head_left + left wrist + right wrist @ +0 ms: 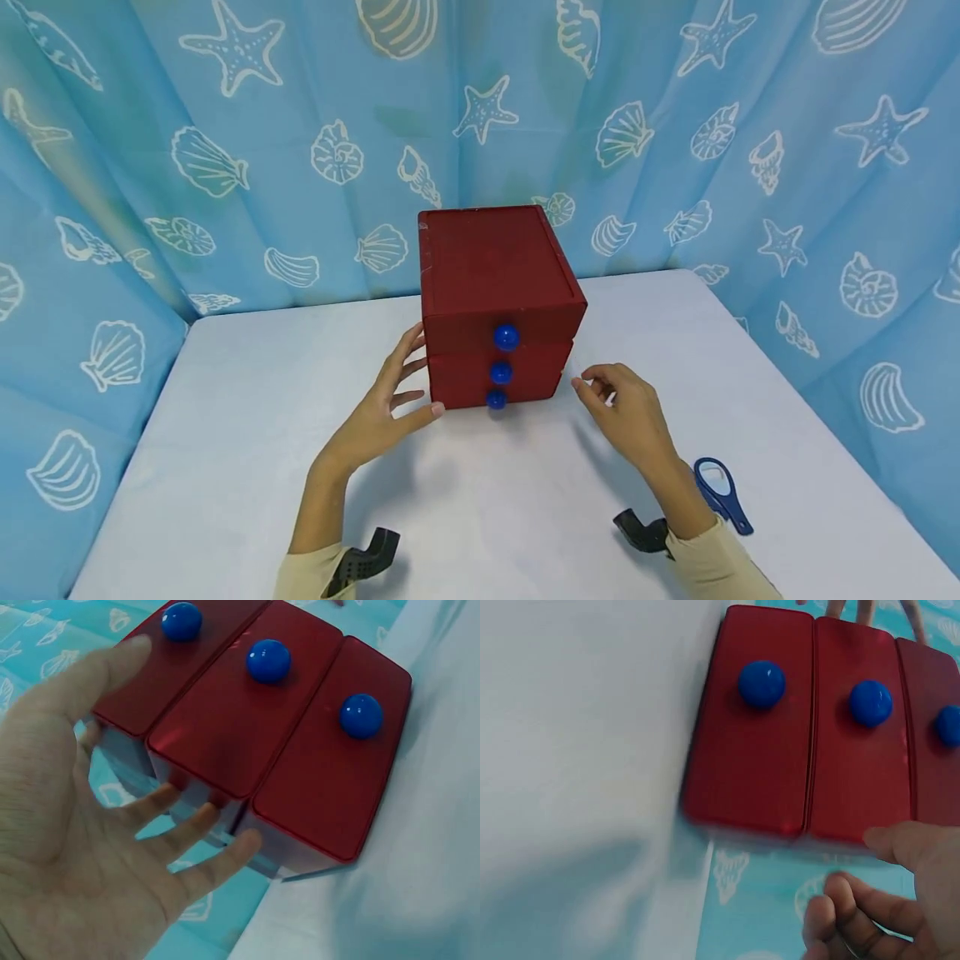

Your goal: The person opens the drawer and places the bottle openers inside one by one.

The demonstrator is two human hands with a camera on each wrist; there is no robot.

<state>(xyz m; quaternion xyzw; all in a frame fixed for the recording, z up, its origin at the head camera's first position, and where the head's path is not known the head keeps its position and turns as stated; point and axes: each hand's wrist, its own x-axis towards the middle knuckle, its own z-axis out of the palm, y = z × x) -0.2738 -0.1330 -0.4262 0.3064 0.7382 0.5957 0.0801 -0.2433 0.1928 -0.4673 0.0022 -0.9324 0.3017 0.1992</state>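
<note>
A dark red box with three stacked drawers [498, 267] stands on the white table. Each drawer front bears a round blue knob [506, 337], and all three drawers are closed. My left hand [375, 425] is at the box's left side, fingers spread and thumb near the lower front corner. In the left wrist view the fingertips of that hand [90, 847] lie at the box's side edge; whether they press it I cannot tell. Off the lower right side, my right hand [630, 417] hovers with loosely bent fingers and holds nothing. The right wrist view shows its thumb [896, 844] near the drawers' edge.
A dark blue object with an oval ring and a short handle [723, 496], like a magnifying glass, lies beside my right forearm. The white table [247, 417] meets a blue curtain [300, 150] printed with shells and starfish behind and at both sides.
</note>
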